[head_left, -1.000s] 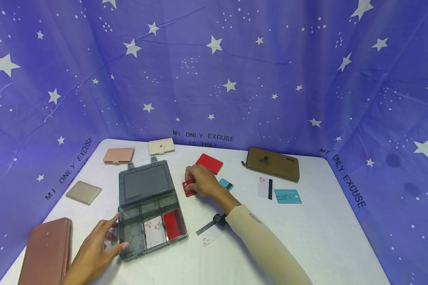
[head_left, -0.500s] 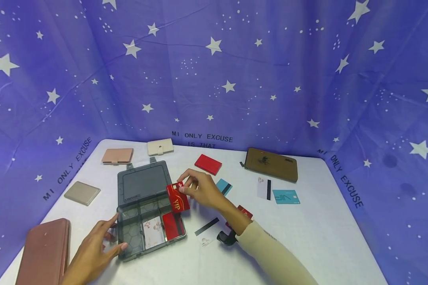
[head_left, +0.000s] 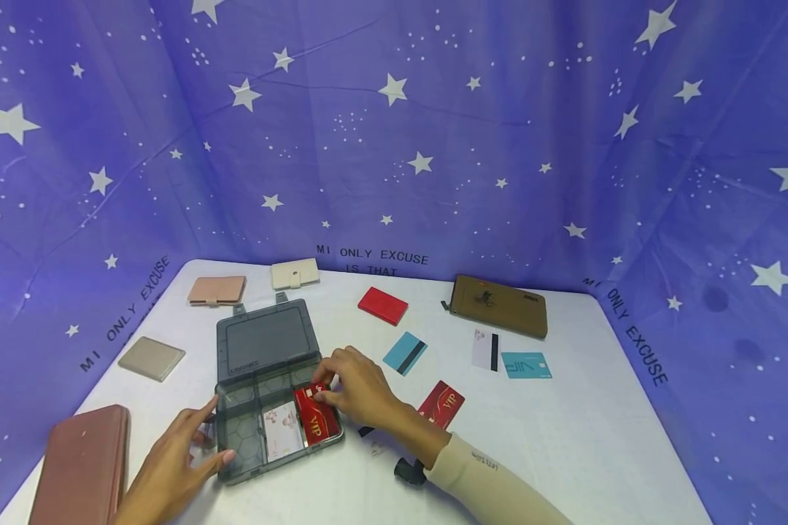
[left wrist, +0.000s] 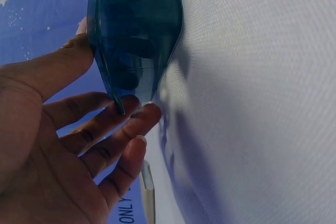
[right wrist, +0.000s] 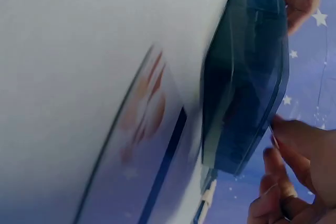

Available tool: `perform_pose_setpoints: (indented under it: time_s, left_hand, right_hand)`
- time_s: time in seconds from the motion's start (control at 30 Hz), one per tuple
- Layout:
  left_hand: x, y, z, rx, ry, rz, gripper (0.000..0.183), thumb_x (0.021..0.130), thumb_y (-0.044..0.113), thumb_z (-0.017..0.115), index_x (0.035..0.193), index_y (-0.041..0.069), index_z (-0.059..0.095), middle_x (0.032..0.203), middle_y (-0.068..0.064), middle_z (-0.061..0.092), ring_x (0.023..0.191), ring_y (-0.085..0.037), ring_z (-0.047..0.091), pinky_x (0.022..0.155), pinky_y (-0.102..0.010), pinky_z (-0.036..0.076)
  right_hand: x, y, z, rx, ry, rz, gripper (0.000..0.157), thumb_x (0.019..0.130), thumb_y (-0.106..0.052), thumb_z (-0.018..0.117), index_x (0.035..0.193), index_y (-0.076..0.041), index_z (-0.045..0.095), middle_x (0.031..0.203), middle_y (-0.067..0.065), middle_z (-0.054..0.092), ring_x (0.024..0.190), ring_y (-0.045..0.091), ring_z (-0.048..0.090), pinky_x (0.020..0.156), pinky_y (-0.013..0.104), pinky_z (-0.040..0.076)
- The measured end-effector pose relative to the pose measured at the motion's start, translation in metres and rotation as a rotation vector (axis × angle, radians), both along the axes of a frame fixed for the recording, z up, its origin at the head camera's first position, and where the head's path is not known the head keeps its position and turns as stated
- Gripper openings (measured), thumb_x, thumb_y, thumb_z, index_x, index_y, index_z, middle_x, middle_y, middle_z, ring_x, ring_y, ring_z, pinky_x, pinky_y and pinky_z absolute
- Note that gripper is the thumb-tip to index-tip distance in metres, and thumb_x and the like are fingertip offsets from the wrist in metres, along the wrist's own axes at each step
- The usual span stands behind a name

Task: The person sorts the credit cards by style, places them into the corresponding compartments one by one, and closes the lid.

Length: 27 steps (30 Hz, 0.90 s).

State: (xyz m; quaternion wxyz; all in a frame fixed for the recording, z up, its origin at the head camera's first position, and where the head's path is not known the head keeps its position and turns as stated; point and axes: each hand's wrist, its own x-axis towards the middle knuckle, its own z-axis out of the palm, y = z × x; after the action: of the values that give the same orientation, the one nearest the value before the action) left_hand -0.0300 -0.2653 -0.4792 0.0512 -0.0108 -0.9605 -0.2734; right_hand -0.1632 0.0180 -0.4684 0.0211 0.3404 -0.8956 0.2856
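My left hand [head_left: 177,463] holds the near left side of a grey see-through compartment box [head_left: 238,477], its thumb over the rim and its fingers at the back left corner. The left wrist view shows those fingers loosely bent against the box [left wrist: 136,19]. With thumb and fingertips, my right hand [head_left: 364,390] pinches the top end of a red VIP card [head_left: 317,423]. This card lies over the front right compartment, covering the red card seen there earlier. A white card [head_left: 282,432] lies in the compartment beside it. The lid [head_left: 265,339] is folded back.
Right of the box lie a striped white card [right wrist: 144,140], another red VIP card [head_left: 442,403], a striped blue card [head_left: 406,353], a white card [head_left: 484,350] and a teal VIP card [head_left: 527,365]. A brown zip wallet [head_left: 499,306], red case [head_left: 383,305] and several other wallets line the edges.
My right hand has carried the red VIP card left and down from the table to the front right compartment. The left hand has stayed on the box.
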Motion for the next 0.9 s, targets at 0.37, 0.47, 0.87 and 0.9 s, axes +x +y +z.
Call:
perform_pose_setpoints:
  time_s: [0.37,0.47,0.87,0.9]
  left_hand:
    - [0.0,0.0,0.0,0.005,-0.005,-0.004,0.086,0.081,0.035,0.082,0.152,0.009,0.039,0.12,-0.006,0.056,0.081,-0.006,0.054,0.061,-0.023,0.044]
    - [-0.001,0.0,-0.001,0.003,0.006,-0.002,0.087,0.081,0.035,0.082,0.152,0.009,0.04,0.119,-0.006,0.057,0.08,-0.006,0.053,0.061,-0.023,0.044]
    - [-0.001,0.0,-0.001,0.006,-0.002,0.004,0.087,0.081,0.036,0.082,0.152,0.009,0.039,0.12,-0.005,0.057,0.082,-0.007,0.055,0.061,-0.023,0.044]
    - [-0.001,0.0,0.0,0.005,-0.001,0.004,0.087,0.081,0.036,0.082,0.152,0.009,0.04,0.12,-0.006,0.057,0.082,-0.007,0.055,0.061,-0.023,0.044]
  right_hand:
    - [0.001,0.012,-0.004,0.166,-0.046,0.099,0.027,0.091,-0.052,0.067,0.107,-0.033,0.077,0.096,-0.008,0.056,0.089,0.005,0.043,0.065,0.02,0.039]
    - [-0.003,0.023,-0.003,0.057,-0.128,0.118,0.038,0.088,-0.055,0.069,0.116,-0.03,0.072,0.103,-0.006,0.06,0.098,0.009,0.051,0.075,0.022,0.043]
    - [-0.003,0.077,-0.001,0.143,-0.33,0.19,0.046,0.068,-0.046,0.09,0.105,-0.027,0.071,0.095,-0.008,0.063,0.09,0.01,0.056,0.077,0.021,0.046]
    - [-0.001,0.08,-0.002,0.175,-0.333,0.184,0.046,0.067,-0.046,0.09,0.104,-0.028,0.07,0.096,-0.01,0.062,0.091,0.008,0.055,0.079,0.021,0.047]
